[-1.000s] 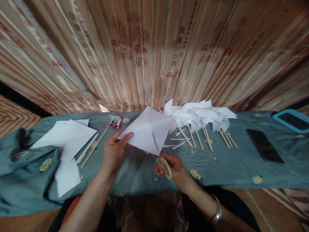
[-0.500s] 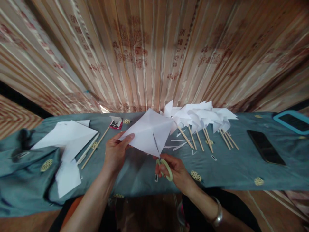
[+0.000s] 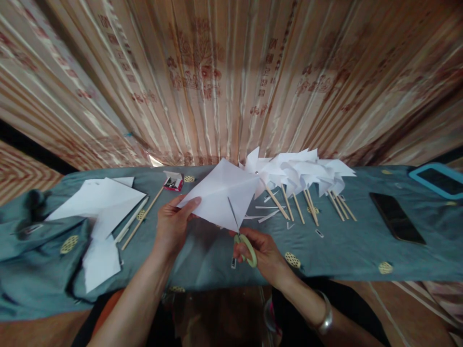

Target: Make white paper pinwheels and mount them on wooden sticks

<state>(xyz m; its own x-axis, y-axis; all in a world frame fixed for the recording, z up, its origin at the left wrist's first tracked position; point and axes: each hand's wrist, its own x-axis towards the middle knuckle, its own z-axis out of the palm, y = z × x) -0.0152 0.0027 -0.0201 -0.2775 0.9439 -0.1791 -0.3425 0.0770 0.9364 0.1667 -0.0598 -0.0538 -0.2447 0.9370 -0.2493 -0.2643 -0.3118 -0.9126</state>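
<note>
My left hand [image 3: 176, 219] pinches the left corner of a creased white paper square [image 3: 213, 190], thumb on top and fingers beneath. The sheet is held above the cloth with its corners up, down and sideways. My right hand [image 3: 258, 250] is closed round the light green handles of a pair of scissors [image 3: 249, 250]. Their blade lies over the sheet near its lower corner, pointing up toward the middle; the other blade is hidden under the paper. Behind the sheet's right corner lie several white paper pinwheels [image 3: 296, 171] on wooden sticks.
White paper sheets [image 3: 115, 202] lie at the left beside a wooden stick [image 3: 142, 218]. A small red box [image 3: 173, 181] holds dark pins or similar bits. Paper strips [image 3: 269, 216] lie near the pinwheels. A dark phone [image 3: 396, 218] and a blue-framed device [image 3: 439, 180] rest at the right.
The view has shifted very slightly. My hands, the paper and the scissors keep nearly the same positions relative to each other.
</note>
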